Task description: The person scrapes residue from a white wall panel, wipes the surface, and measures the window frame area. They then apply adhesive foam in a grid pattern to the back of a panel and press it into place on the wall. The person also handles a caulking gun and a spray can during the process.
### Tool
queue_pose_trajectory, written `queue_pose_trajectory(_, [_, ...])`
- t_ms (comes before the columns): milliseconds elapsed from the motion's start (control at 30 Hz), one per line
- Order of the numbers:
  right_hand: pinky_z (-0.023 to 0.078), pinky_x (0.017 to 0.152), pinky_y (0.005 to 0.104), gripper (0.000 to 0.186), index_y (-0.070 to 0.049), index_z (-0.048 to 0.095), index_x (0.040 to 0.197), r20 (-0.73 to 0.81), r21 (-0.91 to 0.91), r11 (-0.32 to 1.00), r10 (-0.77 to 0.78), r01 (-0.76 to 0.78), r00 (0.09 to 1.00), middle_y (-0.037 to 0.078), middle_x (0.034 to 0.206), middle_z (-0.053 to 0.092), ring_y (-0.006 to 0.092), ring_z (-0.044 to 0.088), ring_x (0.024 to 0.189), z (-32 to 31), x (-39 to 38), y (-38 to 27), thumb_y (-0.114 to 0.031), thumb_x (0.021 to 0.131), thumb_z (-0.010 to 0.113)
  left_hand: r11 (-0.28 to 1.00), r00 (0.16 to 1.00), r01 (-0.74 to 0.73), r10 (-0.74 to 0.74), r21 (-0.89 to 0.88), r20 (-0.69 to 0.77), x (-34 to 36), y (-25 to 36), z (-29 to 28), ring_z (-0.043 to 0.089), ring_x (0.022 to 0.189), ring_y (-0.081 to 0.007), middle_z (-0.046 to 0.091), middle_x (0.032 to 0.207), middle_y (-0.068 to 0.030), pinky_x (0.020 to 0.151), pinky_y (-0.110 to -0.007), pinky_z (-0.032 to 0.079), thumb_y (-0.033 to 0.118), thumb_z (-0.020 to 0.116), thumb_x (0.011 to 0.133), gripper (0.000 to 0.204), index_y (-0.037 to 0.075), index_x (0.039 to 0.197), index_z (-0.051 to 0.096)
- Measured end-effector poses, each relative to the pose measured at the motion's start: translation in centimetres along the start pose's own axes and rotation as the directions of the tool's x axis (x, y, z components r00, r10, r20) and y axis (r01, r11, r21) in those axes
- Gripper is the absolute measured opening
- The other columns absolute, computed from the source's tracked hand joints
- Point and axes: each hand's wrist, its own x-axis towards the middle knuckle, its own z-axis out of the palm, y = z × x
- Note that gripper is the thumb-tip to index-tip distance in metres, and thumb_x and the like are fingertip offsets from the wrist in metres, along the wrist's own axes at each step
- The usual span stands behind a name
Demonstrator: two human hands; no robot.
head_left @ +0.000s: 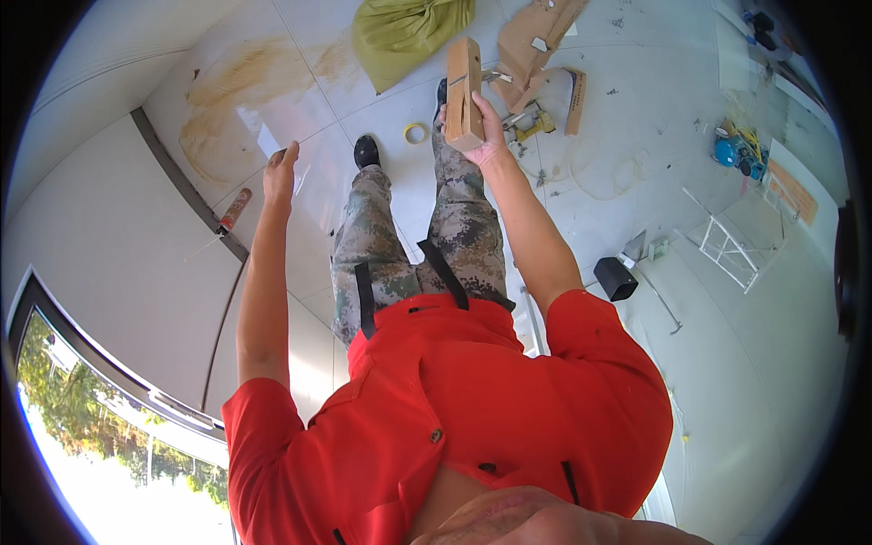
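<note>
My right hand (490, 136) is closed around a long brown box (464, 91), seemingly cardboard, holding it upright out in front of me over my right leg. A dark slit runs along the box's face. My left hand (281, 173) is raised on the left, seen edge-on, its fingers stretched out and nothing visible in them. Nearest to it is a red sealant tube (235, 210) with a pale nozzle, by the dark strip along the left wall. The box hides part of my right shoe.
An olive-green sack (406, 36) lies ahead, with torn cardboard (536, 45) to its right. A roll of yellow tape (415, 133) and a yellow tool (536, 124) rest on the floor. Farther right are a blue machine (740, 153), a white metal frame (729, 252) and a black box (616, 279).
</note>
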Motion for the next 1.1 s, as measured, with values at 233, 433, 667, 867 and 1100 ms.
queue_pose_trajectory(233, [0.062, 0.079, 0.0495, 0.038, -0.006, 0.060, 0.116, -0.474, -0.189, 0.975, -0.196, 0.118, 0.858, 0.015, 0.092, 0.068, 0.0323, 0.072, 0.089, -11.6, 26.5, -7.8, -0.036, 0.100, 0.075, 1.000, 0.998, 0.009, -0.010, -0.018, -0.055, 15.4, 3.1, 12.1, 0.054, 0.148, -0.0362, 0.057, 0.158, -0.0256, 0.122, -0.042, 0.041, 0.063, 0.071, 0.095, 0.094, -0.003, 0.159, 0.051])
queue_pose_trajectory(433, [0.062, 0.091, 0.0516, 0.048, -0.001, 0.059, 0.130, -0.741, -0.290, 0.891, -0.440, 0.350, 0.507, 0.015, 0.112, 0.069, 0.0344, 0.071, 0.108, -14.4, 43.0, -2.4, -0.036, 0.101, 0.074, 0.998, 0.993, -0.058, 0.055, -0.033, -0.103, 35.2, 7.9, 25.8, 0.045, 0.153, -0.0408, 0.044, 0.164, -0.0320, 0.121, -0.046, 0.040, 0.065, 0.085, 0.082, 0.125, -0.012, 0.163, 0.029])
queue_pose_trajectory(667, [0.058, 0.089, 0.0412, 0.057, 0.003, 0.053, 0.143, -0.751, -0.459, 0.850, -0.526, 0.257, 0.399, 0.019, 0.115, 0.070, 0.0293, 0.068, 0.103, -19.9, 45.2, -1.9, -0.033, 0.102, 0.071, 0.894, 0.961, -0.190, 0.084, -0.406, -0.264, 41.9, 9.3, 32.8, 0.055, 0.139, -0.0352, 0.050, 0.154, -0.0235, 0.109, -0.045, 0.050, 0.048, 0.098, 0.077, 0.122, -0.007, 0.157, 0.025])
queue_pose_trajectory(867, [0.058, 0.083, 0.0428, 0.053, 0.003, 0.052, 0.142, -0.509, -0.566, 0.684, -0.729, 0.460, 0.458, 0.016, 0.114, 0.067, 0.0275, 0.066, 0.099, -20.9, 47.8, -7.1, -0.029, 0.103, 0.067, 0.874, 0.951, -0.224, 0.098, -0.432, -0.294, 41.1, 10.3, 32.4, 0.052, 0.143, -0.0340, 0.051, 0.153, -0.0254, 0.121, -0.041, 0.041, 0.044, 0.098, 0.080, 0.119, -0.011, 0.157, 0.025])
queue_pose_trajectory(1100, [0.056, 0.077, 0.0427, 0.040, -0.001, 0.055, 0.122, -0.494, -0.673, 0.708, -0.644, 0.212, 0.584, 0.013, 0.104, 0.064, 0.0254, 0.063, 0.091, -29.2, 42.5, -17.7, -0.033, 0.103, 0.071, 0.917, 0.955, -0.193, 0.093, -0.349, -0.283, 41.4, 9.8, 32.7, 0.056, 0.136, -0.0339, 0.053, 0.151, -0.0235, 0.110, -0.043, 0.050, 0.045, 0.097, 0.080, 0.120, -0.008, 0.158, 0.023])
